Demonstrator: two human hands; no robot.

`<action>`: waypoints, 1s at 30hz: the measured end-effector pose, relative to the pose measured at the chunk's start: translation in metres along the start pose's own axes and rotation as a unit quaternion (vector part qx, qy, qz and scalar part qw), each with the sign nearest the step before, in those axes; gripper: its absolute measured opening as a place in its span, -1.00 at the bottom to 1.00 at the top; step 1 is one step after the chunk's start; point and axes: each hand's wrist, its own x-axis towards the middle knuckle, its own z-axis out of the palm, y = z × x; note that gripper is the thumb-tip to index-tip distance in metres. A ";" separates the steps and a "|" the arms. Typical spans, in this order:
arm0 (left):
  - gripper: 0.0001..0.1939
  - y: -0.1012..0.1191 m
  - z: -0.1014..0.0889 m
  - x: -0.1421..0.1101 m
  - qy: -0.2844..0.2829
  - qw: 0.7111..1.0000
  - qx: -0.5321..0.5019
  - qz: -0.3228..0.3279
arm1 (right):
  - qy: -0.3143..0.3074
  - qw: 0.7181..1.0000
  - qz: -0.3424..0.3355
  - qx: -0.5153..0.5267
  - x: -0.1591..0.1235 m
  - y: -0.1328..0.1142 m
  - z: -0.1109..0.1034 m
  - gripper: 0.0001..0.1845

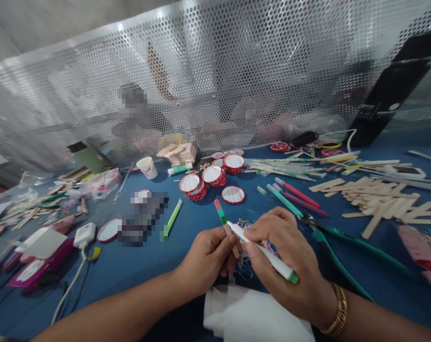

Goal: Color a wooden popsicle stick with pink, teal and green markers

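My left hand (210, 254) pinches a wooden craft stick (220, 210) whose far end is coloured in red and green bands; its lower end shows bare wood. In my right hand (286, 254) is a white marker (272, 259) with a green end plug, its tip at the stick beside the green band. Tangled coloured threads (246, 270) lie on the table behind and under my fingers. White paper or cloth (253, 313) sits below my hands. A green marker cap (173, 217) rests to the left of the stick.
Red-rimmed round lids (233, 194) are grouped ahead. To the right lie markers (301, 190), green-handled pliers (340, 256) and a heap of plain craft sticks (386, 199). A paper cup (147, 167), a purple glue gun (41, 273) and a charger (84, 235) are leftward. A perforated metal panel (215, 71) stands behind.
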 end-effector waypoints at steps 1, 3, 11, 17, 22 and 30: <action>-0.53 0.000 0.000 0.000 -0.001 1.000 0.001 0.000 | -0.002 1.000 0.000 0.002 0.000 0.000 0.000 -0.88; -0.55 0.001 0.000 0.000 -0.002 1.000 0.000 0.005 | -0.003 1.000 0.001 0.003 0.000 0.001 0.000 -0.88; -0.58 0.001 0.000 0.000 -0.002 1.000 0.001 0.006 | -0.021 1.000 0.011 0.002 -0.002 0.003 0.003 -0.89; -0.56 0.000 -0.001 0.001 0.003 1.000 -0.011 0.008 | -0.013 0.999 0.023 -0.020 -0.001 0.004 0.002 -0.89; -0.55 0.000 0.000 0.000 0.003 1.000 -0.013 0.006 | -0.014 1.000 0.025 -0.013 -0.001 0.004 0.001 -0.89; -0.56 0.000 -0.001 0.001 0.000 1.000 -0.014 0.005 | -0.034 0.999 0.031 -0.002 0.000 0.003 0.003 -0.90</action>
